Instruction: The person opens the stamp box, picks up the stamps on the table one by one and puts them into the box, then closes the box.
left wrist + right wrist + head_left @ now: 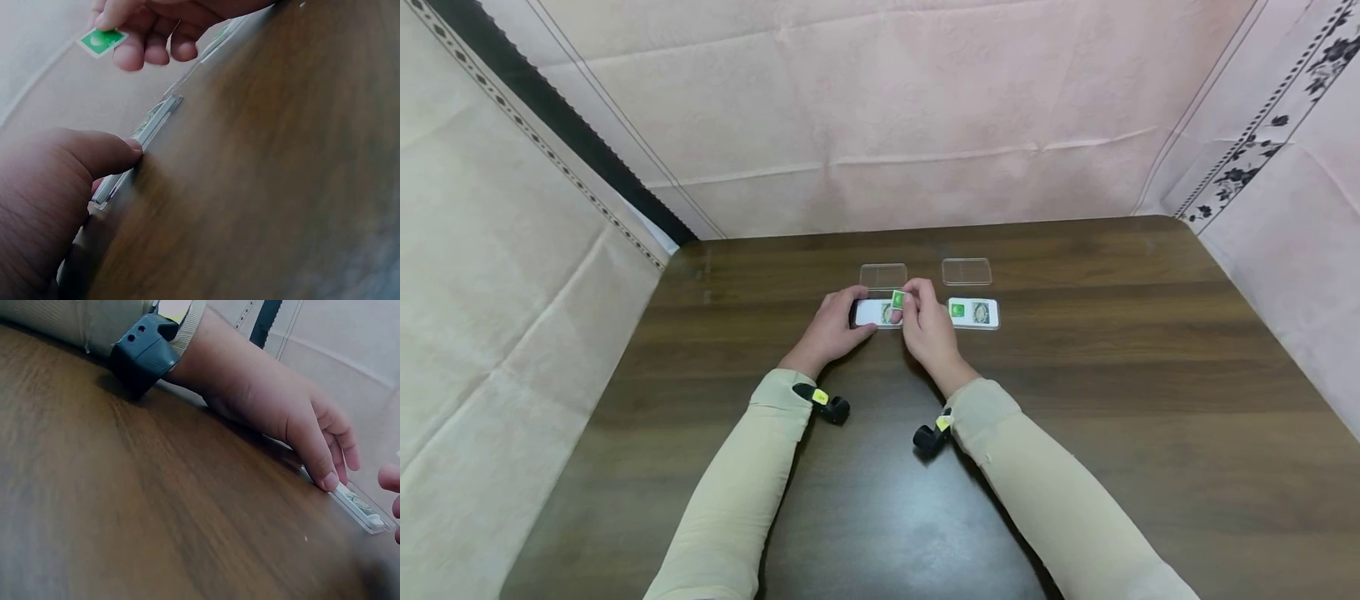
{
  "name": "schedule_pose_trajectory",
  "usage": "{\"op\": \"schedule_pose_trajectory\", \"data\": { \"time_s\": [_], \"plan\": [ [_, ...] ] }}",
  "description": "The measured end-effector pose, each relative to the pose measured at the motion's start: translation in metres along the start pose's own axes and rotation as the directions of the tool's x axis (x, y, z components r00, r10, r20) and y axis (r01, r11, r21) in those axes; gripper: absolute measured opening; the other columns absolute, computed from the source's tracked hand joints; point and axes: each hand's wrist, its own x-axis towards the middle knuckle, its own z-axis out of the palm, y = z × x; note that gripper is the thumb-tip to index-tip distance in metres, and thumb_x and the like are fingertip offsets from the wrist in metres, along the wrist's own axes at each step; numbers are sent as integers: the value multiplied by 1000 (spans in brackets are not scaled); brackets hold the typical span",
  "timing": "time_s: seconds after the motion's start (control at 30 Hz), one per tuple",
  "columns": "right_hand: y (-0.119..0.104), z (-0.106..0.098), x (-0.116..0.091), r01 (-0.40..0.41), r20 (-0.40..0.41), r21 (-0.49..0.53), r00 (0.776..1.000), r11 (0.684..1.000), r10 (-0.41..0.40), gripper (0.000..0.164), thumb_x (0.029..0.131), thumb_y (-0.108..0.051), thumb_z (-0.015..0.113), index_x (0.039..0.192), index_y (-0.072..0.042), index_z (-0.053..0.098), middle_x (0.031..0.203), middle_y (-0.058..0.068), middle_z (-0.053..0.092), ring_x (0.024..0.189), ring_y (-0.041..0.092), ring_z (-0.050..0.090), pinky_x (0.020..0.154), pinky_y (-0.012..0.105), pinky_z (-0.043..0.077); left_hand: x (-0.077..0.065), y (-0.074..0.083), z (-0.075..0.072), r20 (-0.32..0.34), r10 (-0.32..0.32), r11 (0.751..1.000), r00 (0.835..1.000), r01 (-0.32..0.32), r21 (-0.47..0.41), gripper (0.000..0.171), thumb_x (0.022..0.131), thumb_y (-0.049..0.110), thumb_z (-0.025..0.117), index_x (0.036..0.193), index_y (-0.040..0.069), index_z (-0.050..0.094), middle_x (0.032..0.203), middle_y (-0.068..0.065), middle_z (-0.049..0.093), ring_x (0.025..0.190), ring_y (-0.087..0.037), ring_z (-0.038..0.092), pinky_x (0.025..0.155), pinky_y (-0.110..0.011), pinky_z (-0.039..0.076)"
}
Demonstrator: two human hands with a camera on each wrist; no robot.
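Note:
My left hand [833, 327] grips the left flat white case [868, 312], with the thumb on its near edge and the fingers about its far left corner. An oval printed picture shows on that case's right part. Just above the case, my right hand [928, 329] pinches a small green square sticker [898, 299] between thumb and fingers. In the left wrist view the sticker [103, 41] has a pale border and hangs clear of the case's edge [156, 128]. The right wrist view shows the left thumb [326, 480] pressed on the case's near side.
A second white case [973, 313], with a green square and an oval picture on it, lies right of my right hand. Behind the cases lie two clear plastic lids, the left lid [883, 276] and the right lid [967, 272]. Brown wooden table [1112, 350] surrounds them; pale cloth [925, 108] hangs behind.

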Motion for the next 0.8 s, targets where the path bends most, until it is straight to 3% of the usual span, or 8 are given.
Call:
{"op": "schedule_pose_trajectory", "data": {
  "time_s": [0.23,0.37,0.47,0.6,0.8],
  "plan": [
    [2,8,9,16,-22,-33,1000,999,-17,13,106,-20,50,113,-11,55,92,5,72,84,24,65,74,40,48,0,0,1,-6,-11,1000,1000,11,-5,65,94,30,73,148,10,43,145,-10,53,130,-29,42,106,-46,41],
    [4,12,15,22,-6,-50,1000,998,-23,14,103,-18,55,110,-8,63,111,10,67,110,29,58,95,43,45,0,1,1,-3,-19,1000,1000,19,-13,67,94,30,73,149,10,41,146,-10,52,130,-29,42,106,-47,41],
    [5,15,20,27,33,-68,999,997,-24,12,101,-17,61,103,-9,69,129,8,63,132,30,44,112,46,33,1,1,1,0,-22,1000,1000,22,-20,68,94,30,73,150,11,40,146,-10,52,130,-29,42,107,-47,41],
    [4,19,24,26,77,-96,997,995,-19,10,99,-19,66,95,-12,72,135,8,59,138,33,35,115,52,25,1,-1,0,-1,-20,1000,1000,20,-20,69,94,30,73,150,11,39,146,-10,52,132,-29,42,108,-48,41],
    [2,25,28,-6,125,-130,992,991,22,12,98,-23,67,94,-14,74,136,7,58,138,33,33,116,53,21,2,0,-1,2,-24,999,1000,24,-27,70,94,30,72,151,9,37,147,-11,52,134,-30,41,109,-47,40]
  ]
}}
